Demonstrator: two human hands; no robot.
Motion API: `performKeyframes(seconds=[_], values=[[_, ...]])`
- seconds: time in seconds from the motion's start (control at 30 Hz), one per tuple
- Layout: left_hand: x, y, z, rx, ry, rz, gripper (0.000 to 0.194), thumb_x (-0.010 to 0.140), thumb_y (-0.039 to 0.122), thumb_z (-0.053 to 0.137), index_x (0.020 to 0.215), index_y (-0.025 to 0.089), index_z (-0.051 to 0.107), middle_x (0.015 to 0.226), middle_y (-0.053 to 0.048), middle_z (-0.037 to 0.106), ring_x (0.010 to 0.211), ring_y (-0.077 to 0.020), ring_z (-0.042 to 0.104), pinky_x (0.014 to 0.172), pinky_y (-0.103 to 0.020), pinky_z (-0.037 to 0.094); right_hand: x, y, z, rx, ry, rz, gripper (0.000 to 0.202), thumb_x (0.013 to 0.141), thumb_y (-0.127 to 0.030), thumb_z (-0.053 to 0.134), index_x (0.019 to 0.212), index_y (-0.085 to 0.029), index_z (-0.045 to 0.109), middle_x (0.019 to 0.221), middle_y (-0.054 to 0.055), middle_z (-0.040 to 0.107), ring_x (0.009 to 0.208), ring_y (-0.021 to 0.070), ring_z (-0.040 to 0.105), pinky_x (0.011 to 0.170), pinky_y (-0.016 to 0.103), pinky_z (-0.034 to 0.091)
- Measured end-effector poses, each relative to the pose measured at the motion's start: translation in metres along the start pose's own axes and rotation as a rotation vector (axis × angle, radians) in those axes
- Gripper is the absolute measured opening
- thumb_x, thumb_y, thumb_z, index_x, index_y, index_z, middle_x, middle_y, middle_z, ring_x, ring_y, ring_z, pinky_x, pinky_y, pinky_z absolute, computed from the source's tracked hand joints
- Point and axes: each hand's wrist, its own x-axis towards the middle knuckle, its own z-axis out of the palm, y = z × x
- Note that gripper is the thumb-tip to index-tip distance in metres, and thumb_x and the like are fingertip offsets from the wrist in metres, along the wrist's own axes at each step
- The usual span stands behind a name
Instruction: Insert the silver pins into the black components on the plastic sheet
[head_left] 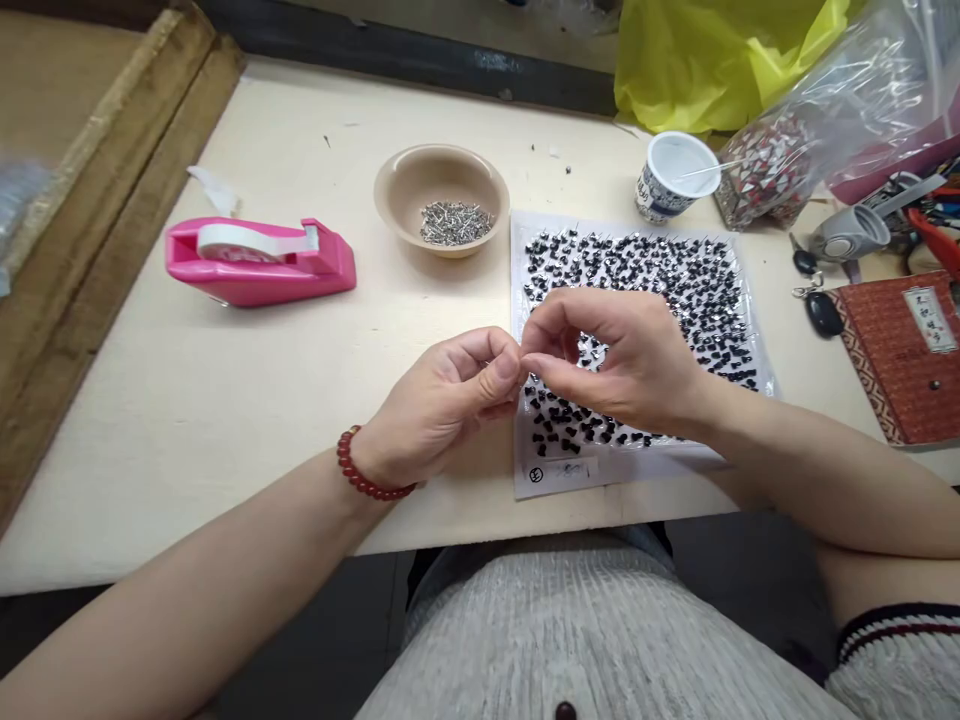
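Observation:
My left hand (442, 400) is closed in a pinch at the left edge of a white sheet (555, 482) covered with many small black pieces. My right hand (622, 360) pinches above the sheet, its thumb and index fingertips meeting those of my left hand. Whatever lies between the fingertips is too small to make out. Behind my left hand stands a beige bowl (390, 195) with a heap of small silvery metal pieces (456, 223) in it. Thin metal pins stick up from many of the black pieces (570, 270).
A pink tape dispenser (277, 280) stands at the left. Behind the sheet are a patterned cup (660, 195), a yellow bag (697, 70) and a clear bag of red and white pieces (772, 165). A red-brown pouch (900, 350) and black key fob (823, 313) lie right.

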Motion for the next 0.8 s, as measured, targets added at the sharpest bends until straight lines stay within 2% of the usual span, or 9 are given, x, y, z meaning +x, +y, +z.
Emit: performKeyframes(seconds=[0.13,0.3,0.43,0.57,0.67,0.8], values=[[0.001,0.0,0.001,-0.026,-0.008,0.029,0.034,0.083,0.042,0.066,0.066,0.015,0.053,0.061,0.003,0.041,0.053,-0.0076,0.032,0.049,-0.021,0.026,-0.014,-0.005,-0.001,-0.101,0.1,0.012,0.008,0.082,-0.01,0.058,0.076,-0.016,0.057,0.071,-0.001,0.062,0.062,0.0066,0.052,0.057,0.021,0.045],[0.002,0.004,0.003,-0.099,0.043,0.006,0.049,0.093,0.047,0.047,0.055,0.016,0.042,0.051,0.005,0.03,0.047,-0.0085,0.022,0.046,-0.022,0.02,-0.038,0.005,0.01,-0.311,0.037,-0.039,0.011,0.082,-0.009,0.054,0.075,-0.015,0.059,0.065,0.002,0.059,0.063,0.011,0.052,0.061,0.027,0.043],[0.002,0.008,0.005,-0.164,0.079,-0.003,0.05,0.099,0.038,0.032,0.055,0.016,0.039,0.052,0.003,0.031,0.047,-0.0092,0.022,0.045,-0.022,0.02,-0.046,0.016,0.017,-0.542,0.039,-0.037,0.012,0.086,-0.013,0.051,0.078,-0.015,0.059,0.071,0.003,0.062,0.069,0.0138,0.054,0.068,0.03,0.038],[0.003,0.008,0.006,-0.2,0.137,0.041,0.036,0.098,0.026,0.037,0.065,0.015,0.045,0.063,0.001,0.038,0.053,-0.0086,0.03,0.047,-0.019,0.025,-0.044,0.019,0.016,-0.56,0.015,-0.028,0.013,0.086,-0.013,0.052,0.077,-0.016,0.059,0.069,0.001,0.06,0.066,0.0125,0.051,0.067,0.029,0.035],[0.003,0.007,0.006,-0.164,0.121,0.067,0.03,0.096,0.024,0.045,0.068,0.014,0.047,0.065,0.002,0.035,0.054,-0.0077,0.029,0.048,-0.018,0.025,-0.043,0.019,0.017,-0.589,-0.003,-0.033,0.015,0.086,-0.013,0.052,0.074,-0.016,0.059,0.065,-0.001,0.057,0.063,0.0115,0.048,0.065,0.029,0.031],[0.003,0.006,0.005,-0.104,0.096,0.081,0.03,0.096,0.025,0.045,0.069,0.014,0.047,0.065,0.003,0.032,0.054,-0.0078,0.027,0.048,-0.018,0.025,-0.042,0.019,0.018,-0.697,-0.022,-0.066,0.016,0.086,-0.013,0.051,0.071,-0.016,0.057,0.065,-0.001,0.058,0.063,0.0114,0.047,0.063,0.029,0.027]])
